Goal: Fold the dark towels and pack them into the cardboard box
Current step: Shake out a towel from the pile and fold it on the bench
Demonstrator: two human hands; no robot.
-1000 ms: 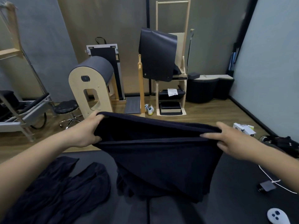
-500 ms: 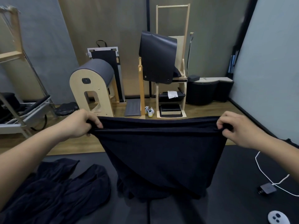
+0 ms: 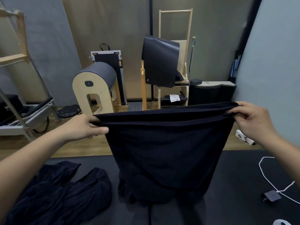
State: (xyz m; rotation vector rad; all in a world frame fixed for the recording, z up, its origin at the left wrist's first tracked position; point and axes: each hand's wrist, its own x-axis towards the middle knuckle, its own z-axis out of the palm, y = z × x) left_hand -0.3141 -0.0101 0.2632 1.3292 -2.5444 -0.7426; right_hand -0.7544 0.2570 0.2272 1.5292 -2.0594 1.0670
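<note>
A dark towel [image 3: 165,151] hangs doubled in front of me, its top edge stretched level between both hands and its lower end bunched on the dark padded surface [image 3: 235,192]. My left hand [image 3: 84,127] pinches the towel's left top corner. My right hand [image 3: 253,120] grips the right top corner. Other dark towels [image 3: 61,194] lie crumpled in a heap on the surface at the lower left. No cardboard box is in view.
A white cable [image 3: 267,174] and a small dark charger [image 3: 271,196] lie on the surface at the right. A white device [image 3: 280,222] shows at the bottom right edge. Beyond the surface stand a padded barrel [image 3: 95,85], a wooden chair frame [image 3: 172,62] and a metal reformer [image 3: 21,117].
Both hands have spread apart and lifted the towel, pulling its top edge taut and level. The right hand went from straight fingers to a curled grip.
</note>
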